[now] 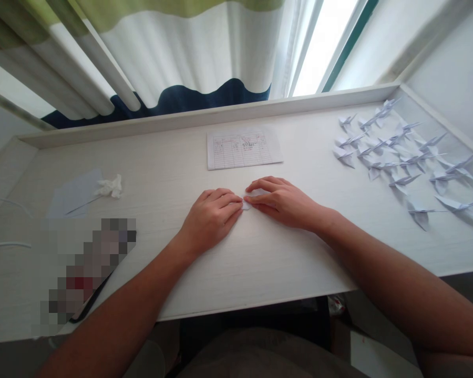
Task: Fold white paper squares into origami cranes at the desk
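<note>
Between my hands, at the middle of the white table [220, 278], lies a small piece of folded white paper [246, 206]; most of it is hidden under my fingers. My left hand [212, 216] rests palm down, its fingers drawn together on the paper's left side. From the other side my right hand [284, 202] grips the paper with thumb and fingers, the fingers curved over it. The two hands' fingertips almost meet. Just beyond them is a sheet with a printed, handwritten grid [242, 149], lying flat.
Several folded paper cranes [402, 152] cover the table's right end. On the left are blank paper sheets [73, 194], a crumpled tissue [111, 186], a blurred-out phone-like object [96, 268] and a white cable [8, 244]. A raised ledge [173, 116] runs along the back below curtains.
</note>
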